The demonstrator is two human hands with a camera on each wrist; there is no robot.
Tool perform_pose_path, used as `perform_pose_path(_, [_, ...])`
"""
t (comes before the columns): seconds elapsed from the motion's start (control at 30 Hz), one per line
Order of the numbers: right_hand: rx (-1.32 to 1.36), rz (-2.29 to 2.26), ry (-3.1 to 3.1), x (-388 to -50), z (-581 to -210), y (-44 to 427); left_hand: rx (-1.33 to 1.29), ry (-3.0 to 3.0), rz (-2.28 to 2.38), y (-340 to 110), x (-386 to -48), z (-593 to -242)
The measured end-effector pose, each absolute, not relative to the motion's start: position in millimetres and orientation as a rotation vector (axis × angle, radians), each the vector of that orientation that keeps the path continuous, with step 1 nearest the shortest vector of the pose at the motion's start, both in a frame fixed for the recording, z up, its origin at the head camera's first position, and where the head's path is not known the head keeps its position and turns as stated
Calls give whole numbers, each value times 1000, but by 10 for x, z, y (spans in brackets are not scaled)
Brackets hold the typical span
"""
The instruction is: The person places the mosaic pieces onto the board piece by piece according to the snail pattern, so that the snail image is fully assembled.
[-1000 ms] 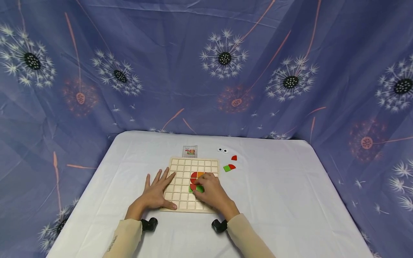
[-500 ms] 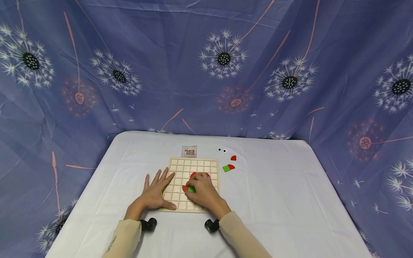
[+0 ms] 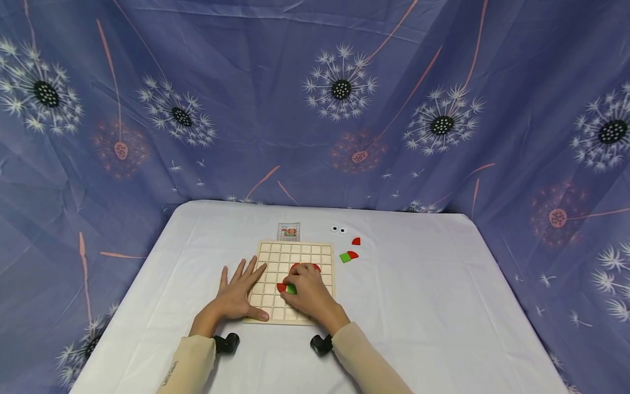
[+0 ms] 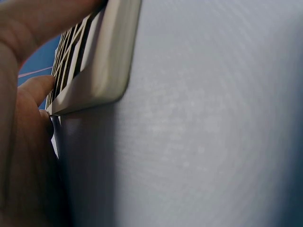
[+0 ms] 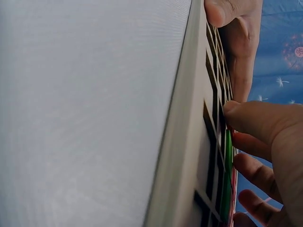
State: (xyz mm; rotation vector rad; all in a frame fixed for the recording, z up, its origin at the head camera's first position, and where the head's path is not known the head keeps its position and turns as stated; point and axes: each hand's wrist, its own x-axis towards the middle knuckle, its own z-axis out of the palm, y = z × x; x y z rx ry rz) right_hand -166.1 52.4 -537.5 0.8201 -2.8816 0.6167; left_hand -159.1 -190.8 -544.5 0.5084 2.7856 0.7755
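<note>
A wooden grid board [image 3: 278,313] lies on the white table. My left hand [image 3: 235,295] rests spread on its left side, thumb on the near left corner; the left wrist view shows this hand [image 4: 28,127] along the board's edge. Over the middle of the grid, my right hand [image 3: 312,291] pinches a red quarter-circle tile [image 3: 281,287] between thumb and index finger. Right beside it is a green tile [image 3: 291,289], partly under the hand. Red rounded tiles [image 3: 317,268] peek out beyond the knuckles; other tiles there are hidden. Edge-on green tiles [image 5: 228,151] appear in the right wrist view.
Behind the board lies a small pattern card [image 3: 289,232]. To the right of the card are two eye pieces [image 3: 338,229], a loose red quarter tile [image 3: 356,241], and a green square [image 3: 345,257] touching another red quarter [image 3: 352,255]. A patterned blue curtain [image 3: 266,109] surrounds the table.
My right hand has moved left across the grid, and the red quarter tile at its fingertips has shifted left by about one cell. My left hand has stayed put.
</note>
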Motion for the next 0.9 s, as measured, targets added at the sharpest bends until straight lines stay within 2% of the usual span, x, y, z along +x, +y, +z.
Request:
perform_pose_path(0.5, [804, 630, -2893, -1637, -5332, 559, 501, 2795, 757, -1905, -1595, -5449])
perform_pose_path(0.9, [781, 696, -2874, -1795, -5291, 1032, 485, 2797, 755, -1903, -1606, -5471])
